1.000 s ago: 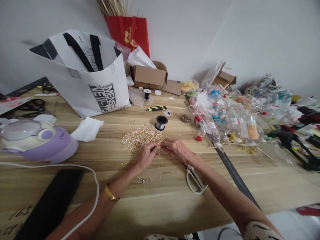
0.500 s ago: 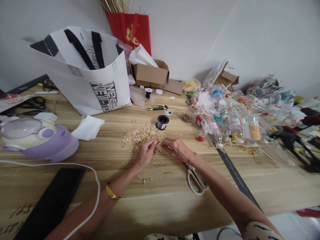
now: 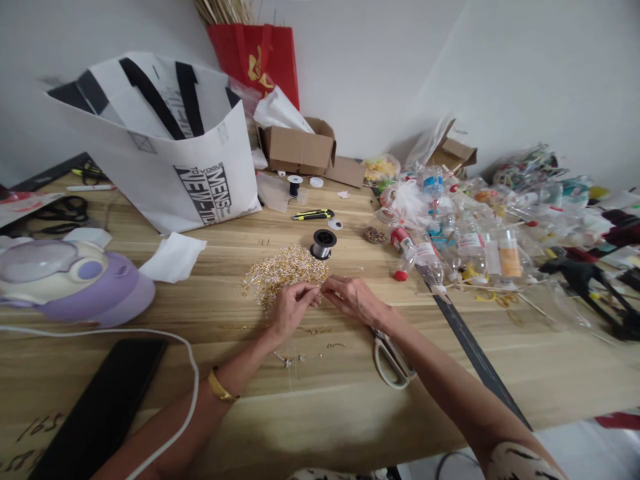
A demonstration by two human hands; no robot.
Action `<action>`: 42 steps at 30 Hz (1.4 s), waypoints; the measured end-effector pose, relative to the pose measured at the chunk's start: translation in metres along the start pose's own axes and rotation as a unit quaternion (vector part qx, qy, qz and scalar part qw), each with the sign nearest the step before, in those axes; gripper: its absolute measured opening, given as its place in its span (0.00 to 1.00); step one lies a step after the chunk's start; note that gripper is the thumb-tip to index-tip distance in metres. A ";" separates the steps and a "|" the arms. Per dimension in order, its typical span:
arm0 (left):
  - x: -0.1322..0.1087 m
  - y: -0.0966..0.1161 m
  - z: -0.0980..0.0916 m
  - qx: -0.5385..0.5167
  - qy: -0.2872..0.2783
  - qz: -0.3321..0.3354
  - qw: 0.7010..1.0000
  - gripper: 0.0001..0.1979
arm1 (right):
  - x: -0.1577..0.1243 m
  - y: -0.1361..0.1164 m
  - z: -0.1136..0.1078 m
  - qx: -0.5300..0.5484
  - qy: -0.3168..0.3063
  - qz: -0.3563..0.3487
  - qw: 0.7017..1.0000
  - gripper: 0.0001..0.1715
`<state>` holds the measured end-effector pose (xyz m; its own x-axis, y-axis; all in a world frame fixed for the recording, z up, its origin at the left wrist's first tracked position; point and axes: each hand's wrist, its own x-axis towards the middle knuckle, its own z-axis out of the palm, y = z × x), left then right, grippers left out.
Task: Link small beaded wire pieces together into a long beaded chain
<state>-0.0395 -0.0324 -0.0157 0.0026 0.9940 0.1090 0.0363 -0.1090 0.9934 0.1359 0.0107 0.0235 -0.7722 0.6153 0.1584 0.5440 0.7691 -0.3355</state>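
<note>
My left hand (image 3: 294,305) and my right hand (image 3: 353,297) meet at the near right edge of a heap of gold and clear beads (image 3: 280,270). Both have thumb and fingers pinched together, nearly tip to tip. Whatever lies in the pinches is too small to make out. Just beyond them stands a black spool of silvery wire (image 3: 324,245). Nearer me lie a sparkling chain (image 3: 299,360), a short gold chain piece (image 3: 336,345) and a thin chain (image 3: 315,331). Scissors with pale handles (image 3: 393,360) rest partly under my right forearm.
A white tote bag (image 3: 200,173), a purple and cream device (image 3: 100,287), a black phone (image 3: 107,400) and a white cable (image 3: 193,360) are at left. Behind are a cutter knife (image 3: 313,215) and a cardboard box (image 3: 300,148). Plastic bottles (image 3: 470,250) crowd the right side.
The view has shifted very slightly. My left fingertips have drawn a little closer together beside the right ones; the right hand keeps almost the same pose.
</note>
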 end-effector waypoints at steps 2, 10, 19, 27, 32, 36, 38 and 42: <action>0.000 0.002 0.000 0.000 0.000 0.002 1.000 0.11 | 0.001 -0.001 -0.003 -0.001 -0.006 -0.003 1.000 0.06; -0.005 0.006 0.002 0.022 -0.017 0.022 0.999 0.11 | 0.035 0.026 -0.038 -0.111 0.066 -0.009 0.992 0.26; -0.007 0.005 0.003 0.030 -0.059 0.038 0.997 0.10 | 0.089 0.072 -0.045 -0.187 -0.063 0.025 0.980 0.37; -0.007 0.002 0.006 0.033 -0.084 0.042 0.995 0.10 | 0.107 0.085 -0.051 -0.083 -0.109 0.030 0.990 0.34; -0.009 0.004 0.007 0.050 -0.110 0.042 0.992 0.11 | 0.111 0.083 -0.048 -0.125 -0.120 0.084 0.981 0.33; -0.011 0.006 0.007 0.057 -0.121 0.036 0.990 0.11 | 0.110 0.085 -0.050 -0.200 -0.056 0.160 0.965 0.33; -0.012 0.006 0.007 0.060 -0.129 0.032 0.989 0.11 | 0.110 0.089 -0.052 -0.197 -0.042 0.151 0.968 0.36; -0.012 0.005 0.008 0.056 -0.149 0.031 0.987 0.11 | 0.113 0.096 -0.057 -0.145 -0.104 0.075 0.981 0.40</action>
<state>-0.0311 -0.0452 -0.0125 0.3021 0.9432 0.1380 0.1367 -0.1862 0.9730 0.1195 0.1632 0.0617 -0.7104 0.6998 -0.0753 0.7037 0.7081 -0.0581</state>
